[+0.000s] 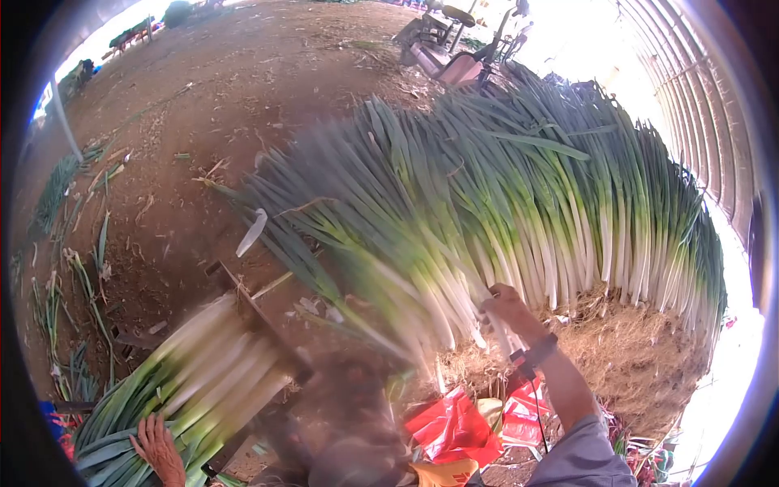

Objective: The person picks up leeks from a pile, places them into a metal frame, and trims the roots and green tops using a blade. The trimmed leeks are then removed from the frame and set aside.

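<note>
Fingers (497,294) of the right hand (509,310) are curled around pale green onion stalks (506,336), right there at the near edge of the big heap (560,187), and blur makes it impossible to count how many are in that grip! A dark wristband (540,355) sits below, a black cable (542,410) trailing down beside a grey sleeve (583,461). Over to the near left, the left hand (160,451) lies spread, fingers apart and released, resting on the green leaves of a second bundle (231,353), whose white ends point right, up against a dark, narrow bar (264,329). Back to the heap: it sweeps from the middle to the far right, leaves pointing far, white shanks near, with tangled roots (633,349) along its near side. Red plastic (456,426) lies just nearer than the right hand. Loose green onions (91,296) litter the dirt floor (219,138) at left, a wheeled vehicle (454,58) stands far beyond the heap, and a ribbed wall (690,81) curves up at far right.
</note>
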Available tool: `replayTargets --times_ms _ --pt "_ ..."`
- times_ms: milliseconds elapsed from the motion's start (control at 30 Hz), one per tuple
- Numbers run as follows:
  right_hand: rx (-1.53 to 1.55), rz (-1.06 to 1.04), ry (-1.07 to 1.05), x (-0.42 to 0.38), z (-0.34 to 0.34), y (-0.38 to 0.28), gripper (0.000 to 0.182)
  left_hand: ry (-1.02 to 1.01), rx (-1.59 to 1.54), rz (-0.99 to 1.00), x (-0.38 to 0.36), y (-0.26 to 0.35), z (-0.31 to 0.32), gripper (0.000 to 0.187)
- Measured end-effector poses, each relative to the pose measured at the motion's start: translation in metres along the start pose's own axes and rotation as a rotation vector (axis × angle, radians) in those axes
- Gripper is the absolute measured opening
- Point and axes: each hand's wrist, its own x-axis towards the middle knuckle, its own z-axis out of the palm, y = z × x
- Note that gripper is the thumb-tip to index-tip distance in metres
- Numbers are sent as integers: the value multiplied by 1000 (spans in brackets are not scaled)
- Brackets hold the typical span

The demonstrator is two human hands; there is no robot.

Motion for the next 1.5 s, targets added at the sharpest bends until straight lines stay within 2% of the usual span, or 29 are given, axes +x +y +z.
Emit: replayTargets --times_ms 133,267,367,467,500,600,733,933,1167,1233,1333,1500 --pt "-168 -119 46 13 -26 -7 22 -15 1 0 1 -2 1 39" --pt "-218 -117 110 44 -21 18 28 -44 -3 -29 1 4 -5 39" --pt "-368 -225 143 48 4 31 32 -55 8 -38 2 5 -6 39" --pt "-367 -215 141 43 31 40 36 -40 27 -22 1 1 -3 39" --pt "-428 -128 80 47 38 47 36 -28 29 -14 1 1 -2 39" --pt "-653 -331 188 51 66 74 37 -29 6 -31 2 5 -5 39" --pt "-632 -347 217 51 85 80 40 -13 8 -10 3 -2 3 39" --pt "-625 -236 92 41 68 44 39 3 6 -7 1 1 0 39" --pt "-310 -205 12 45 41 40 35 -8 14 0 0 3 -3 39" --pt "-94 -128 -82 32 29 17 32 -8 11 11 1 2 -2 40" --pt "-70 -93 -37 20 13 -16 25 -4 3 19 0 0 -2 40" --pt "31 -212 -40 16 -19 -30 31 -27 26 0 3 -1 1 40"
